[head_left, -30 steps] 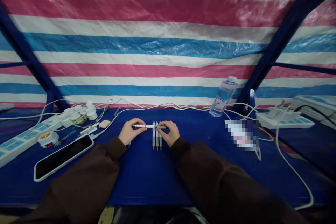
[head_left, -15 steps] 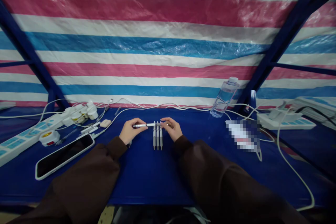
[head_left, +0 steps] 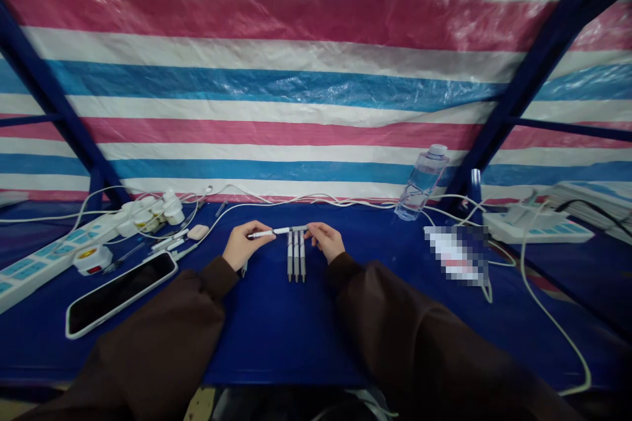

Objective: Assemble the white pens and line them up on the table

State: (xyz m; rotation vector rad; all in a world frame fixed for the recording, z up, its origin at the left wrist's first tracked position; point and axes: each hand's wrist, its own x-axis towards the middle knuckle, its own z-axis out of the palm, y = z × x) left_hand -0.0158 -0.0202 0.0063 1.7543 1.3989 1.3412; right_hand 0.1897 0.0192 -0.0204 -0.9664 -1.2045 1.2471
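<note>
A white and grey pen is held level above the table by both hands. My left hand pinches its dark-tipped left end between thumb and fingers. At the grey right end, the fingertips of my right hand are closed on it. Three grey pens lie side by side just below, pointing toward me, their upper ends partly behind the held pen. Beside my left wrist a small part of another object shows, mostly hidden by the hand and sleeve.
On the left lie a phone, a power strip with plugs, an earbud case and more pens. A bottle stands leaning at the back right, near a second power strip. White cables run along the back.
My right hand has shifted slightly right along the held pen, and more of the pen's grey end now shows. The pen tilts slightly up to the right.
</note>
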